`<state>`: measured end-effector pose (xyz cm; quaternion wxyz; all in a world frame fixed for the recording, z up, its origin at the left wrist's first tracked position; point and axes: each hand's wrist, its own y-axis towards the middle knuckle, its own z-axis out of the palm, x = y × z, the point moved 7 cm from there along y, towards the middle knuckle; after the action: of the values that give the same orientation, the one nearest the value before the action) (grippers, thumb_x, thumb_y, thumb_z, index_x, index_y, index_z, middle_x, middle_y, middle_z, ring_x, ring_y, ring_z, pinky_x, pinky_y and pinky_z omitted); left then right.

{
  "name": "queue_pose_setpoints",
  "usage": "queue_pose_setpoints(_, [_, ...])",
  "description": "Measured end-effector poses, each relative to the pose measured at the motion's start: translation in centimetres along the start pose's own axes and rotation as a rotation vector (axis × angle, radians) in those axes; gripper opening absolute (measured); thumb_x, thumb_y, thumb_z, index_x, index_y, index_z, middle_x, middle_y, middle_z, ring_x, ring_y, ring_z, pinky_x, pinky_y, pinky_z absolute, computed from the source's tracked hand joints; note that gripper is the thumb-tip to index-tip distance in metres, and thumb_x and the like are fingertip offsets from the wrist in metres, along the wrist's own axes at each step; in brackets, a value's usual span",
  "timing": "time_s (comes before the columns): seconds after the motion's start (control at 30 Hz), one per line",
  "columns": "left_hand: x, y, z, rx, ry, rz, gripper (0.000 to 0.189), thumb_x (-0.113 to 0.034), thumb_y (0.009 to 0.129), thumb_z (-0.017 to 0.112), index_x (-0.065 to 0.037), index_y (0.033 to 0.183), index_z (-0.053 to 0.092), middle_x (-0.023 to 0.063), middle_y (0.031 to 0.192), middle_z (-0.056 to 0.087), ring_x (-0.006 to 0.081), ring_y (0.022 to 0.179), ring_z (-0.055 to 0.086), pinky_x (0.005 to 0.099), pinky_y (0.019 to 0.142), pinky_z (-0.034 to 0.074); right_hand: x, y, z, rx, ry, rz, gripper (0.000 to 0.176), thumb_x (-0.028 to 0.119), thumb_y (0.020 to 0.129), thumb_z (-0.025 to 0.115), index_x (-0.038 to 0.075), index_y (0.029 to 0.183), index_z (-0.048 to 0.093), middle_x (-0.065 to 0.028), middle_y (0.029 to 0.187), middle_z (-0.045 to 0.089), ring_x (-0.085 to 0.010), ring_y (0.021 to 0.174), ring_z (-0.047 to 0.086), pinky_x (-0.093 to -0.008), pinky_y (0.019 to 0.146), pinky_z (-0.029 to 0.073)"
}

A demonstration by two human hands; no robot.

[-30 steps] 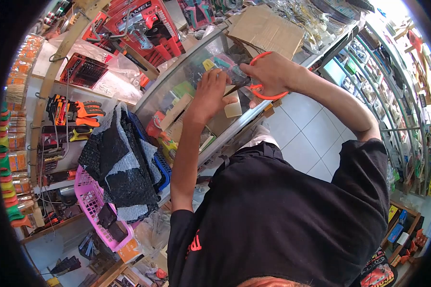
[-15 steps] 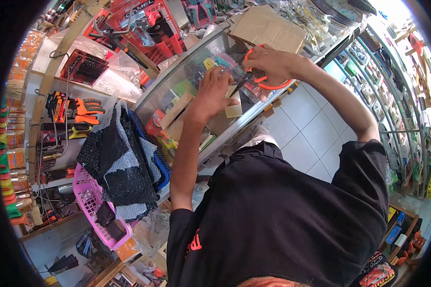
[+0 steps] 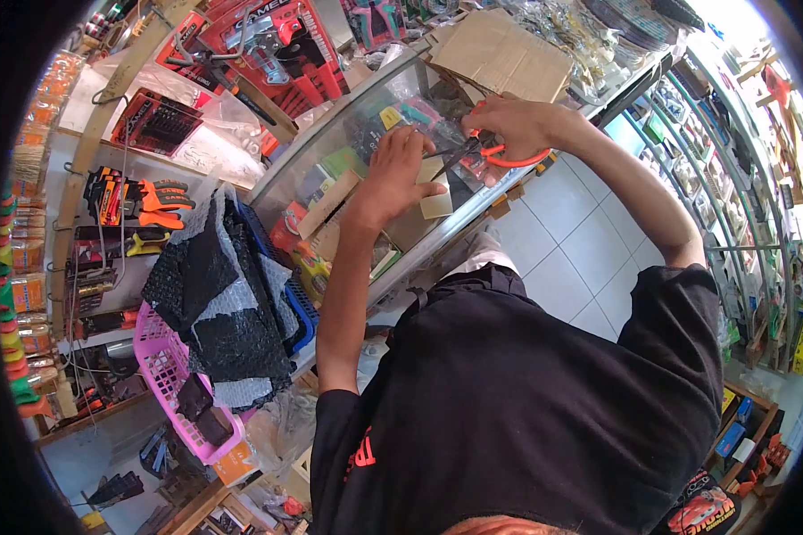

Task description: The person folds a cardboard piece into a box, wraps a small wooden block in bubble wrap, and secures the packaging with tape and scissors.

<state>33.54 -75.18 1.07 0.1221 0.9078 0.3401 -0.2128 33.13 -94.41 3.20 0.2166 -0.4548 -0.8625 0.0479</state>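
My right hand (image 3: 515,127) is closed around the orange-handled scissors (image 3: 519,161). Their dark blades point down and left, over the glass counter (image 3: 303,160), towards my other hand. My left hand (image 3: 393,174) rests at the counter top with its fingers bent and its thumb stretched out apart from them. A pale yellow square piece (image 3: 435,201) shows just below that thumb. Colourful packets lie around and beneath the hands, seen through the glass.
A flattened cardboard piece (image 3: 507,55) lies at the counter's far end. Left of the counter, black bubble wrap (image 3: 232,303) spills over a pink basket (image 3: 165,366) and a blue one. Packaged tools (image 3: 272,45) hang behind. Floor tiles (image 3: 544,241) lie to the right, beside stocked shelves (image 3: 723,152).
The upper scissor handle has come down closer to the lower one as my right hand squeezes. My left hand stays almost where it was.
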Motion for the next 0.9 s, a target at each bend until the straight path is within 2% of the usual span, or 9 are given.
queue_pose_setpoints(0.07, [-0.1, -0.2, -0.3, -0.042, 0.006, 0.019, 0.07, -0.034, 0.081, 0.088, -0.01, 0.136, 0.053, 0.0148, 0.148, 0.046, 0.0379, 0.146, 0.039, 0.0518, 0.12, 0.036, -0.2, 0.0, 0.3, -0.114, -0.032, -0.079, 0.096, 0.08, 0.071, 0.082, 0.006, 0.129, 0.061, -0.0169, 0.106, 0.071, -0.042, 0.119, 0.062, -0.0532, 0.105, 0.047])
queue_pose_setpoints(0.17, [-0.3, -0.3, -1.2, -0.078, -0.072, 0.02, 0.061, -0.035, 0.086, 0.084, -0.007, 0.135, 0.061, 0.0161, 0.144, 0.056, 0.0373, 0.142, 0.047, 0.0487, 0.12, 0.038, -0.1, -0.2, 0.2, -0.04, 0.012, -0.013, 0.089, 0.07, 0.072, 0.087, 0.01, 0.131, 0.058, -0.0203, 0.128, 0.062, -0.0446, 0.127, 0.054, -0.0532, 0.107, 0.045])
queue_pose_setpoints(0.2, [-0.4, -0.2, -1.6, -0.085, -0.113, 0.017, 0.057, -0.035, 0.088, 0.083, -0.006, 0.133, 0.064, 0.0168, 0.142, 0.06, 0.0371, 0.141, 0.05, 0.0473, 0.119, 0.039, -0.1, -0.4, 0.2, -0.039, 0.018, -0.005, 0.089, 0.07, 0.072, 0.087, 0.01, 0.132, 0.058, -0.0202, 0.129, 0.061, -0.0448, 0.128, 0.054, -0.0533, 0.108, 0.044])
queue_pose_setpoints(0.3, [-0.1, 0.4, -2.0, -0.099, -0.135, -0.04, 0.042, -0.034, 0.093, 0.079, -0.004, 0.121, 0.073, 0.0163, 0.125, 0.07, 0.0367, 0.124, 0.063, 0.045, 0.109, 0.047, -0.1, -0.6, 0.2, -0.026, 0.024, 0.025, 0.089, 0.07, 0.073, 0.086, 0.01, 0.133, 0.058, -0.0202, 0.129, 0.062, -0.0452, 0.129, 0.054, -0.0536, 0.109, 0.044])
queue_pose_setpoints(0.4, [0.4, 0.7, -1.6, -0.166, -0.163, -0.067, 0.032, -0.03, 0.095, 0.077, -0.002, 0.111, 0.076, 0.0154, 0.112, 0.074, 0.0357, 0.108, 0.07, 0.0437, 0.097, 0.054, 0.0, -0.5, 0.2, -0.007, 0.02, 0.05, 0.089, 0.071, 0.074, 0.085, 0.009, 0.133, 0.059, -0.0207, 0.129, 0.062, -0.0454, 0.131, 0.054, -0.0543, 0.11, 0.044])
queue_pose_setpoints(0.6, [1.0, 1.0, -1.3, -0.212, -0.209, -0.141, 0.025, -0.022, 0.097, 0.074, 0.002, 0.103, 0.075, 0.0186, 0.097, 0.074, 0.033, 0.089, 0.074, 0.0413, 0.081, 0.056, 0.7, -1.0, -0.1, -0.072, -0.029, 0.015, 0.088, 0.073, 0.075, 0.082, 0.009, 0.131, 0.06, -0.0216, 0.127, 0.063, -0.0451, 0.128, 0.055, -0.0541, 0.108, 0.046])
queue_pose_setpoints(0.7, [1.0, 0.7, -1.7, -0.284, -0.228, -0.124, 0.019, -0.019, 0.097, 0.072, 0.0, 0.098, 0.074, 0.0196, 0.095, 0.073, 0.0394, 0.088, 0.072, 0.0469, 0.079, 0.056, 1.1, -1.1, -0.2, -0.056, -0.034, 0.04, 0.086, 0.073, 0.077, 0.081, 0.008, 0.129, 0.06, -0.0224, 0.124, 0.064, -0.0454, 0.125, 0.057, -0.0534, 0.105, 0.047])
queue_pose_setpoints(0.8, [1.0, 0.3, -1.6, -0.35, -0.246, -0.167, 0.019, -0.019, 0.098, 0.071, 0.0, 0.097, 0.074, 0.0201, 0.095, 0.074, 0.0393, 0.086, 0.073, 0.0465, 0.078, 0.056, 0.8, -1.1, 0.3, -0.047, -0.039, 0.056, 0.084, 0.072, 0.079, 0.08, 0.005, 0.126, 0.061, -0.0234, 0.119, 0.066, -0.0457, 0.121, 0.06, -0.0526, 0.103, 0.048])
queue_pose_setpoints(0.9, [1.3, 0.2, -1.0, -0.412, -0.228, -0.191, 0.025, -0.022, 0.101, 0.071, 0.003, 0.102, 0.074, 0.0175, 0.087, 0.074, 0.0324, 0.08, 0.074, 0.0409, 0.076, 0.055, 0.7, -1.3, 0.7, -0.05, 0.008, 0.087, 0.082, 0.07, 0.081, 0.079, 0.002, 0.123, 0.061, -0.0234, 0.112, 0.068, -0.046, 0.115, 0.063, -0.0522, 0.101, 0.049])
